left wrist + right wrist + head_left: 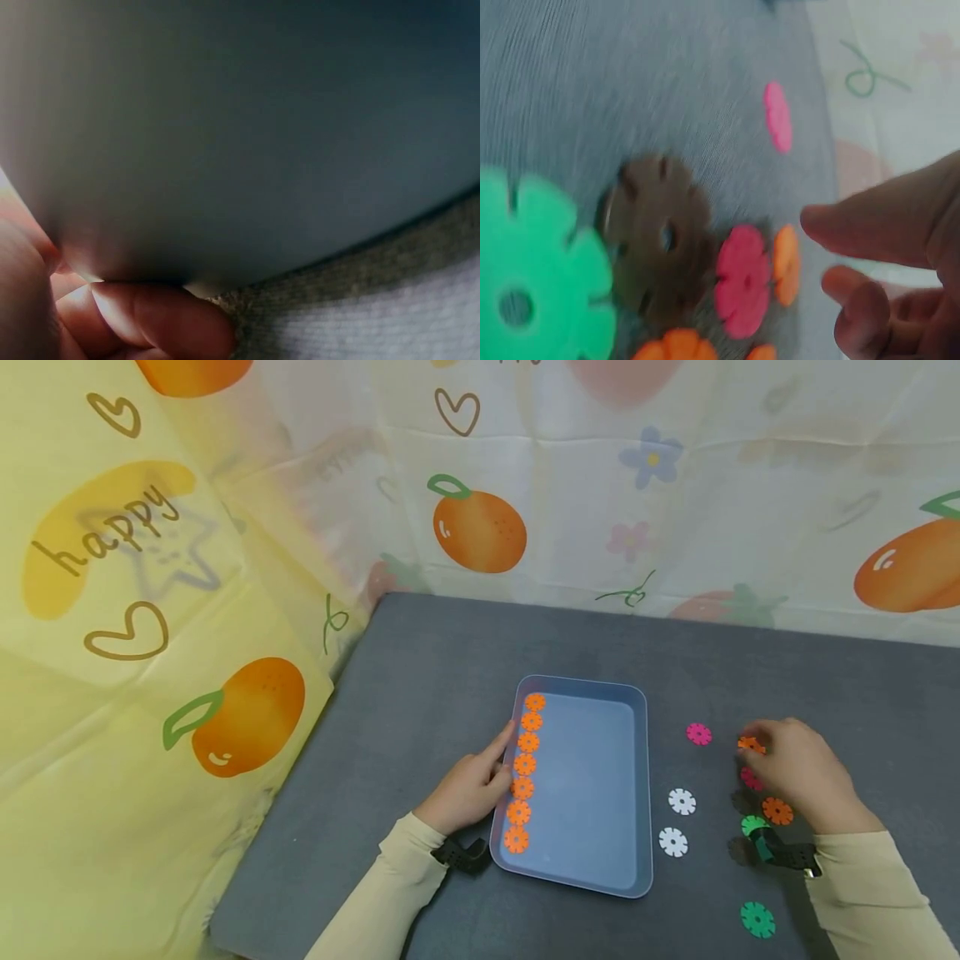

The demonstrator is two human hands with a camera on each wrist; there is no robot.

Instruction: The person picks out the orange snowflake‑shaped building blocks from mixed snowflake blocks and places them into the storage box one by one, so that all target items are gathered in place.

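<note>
My left hand holds the left rim of a blue-grey tray; in the left wrist view, curled fingers lie against the tray's wall. Inside the tray, several orange notched discs form a column along the left side. My right hand is over the table, right of the tray, its fingertips around an orange disc. In the right wrist view, thumb and fingers stand apart beside that orange disc. A dark pink disc lies close to it.
Loose discs lie right of the tray: a pink one, two white ones, another orange one, a light green one, a dark one and a green one. A printed cloth hangs behind the grey table.
</note>
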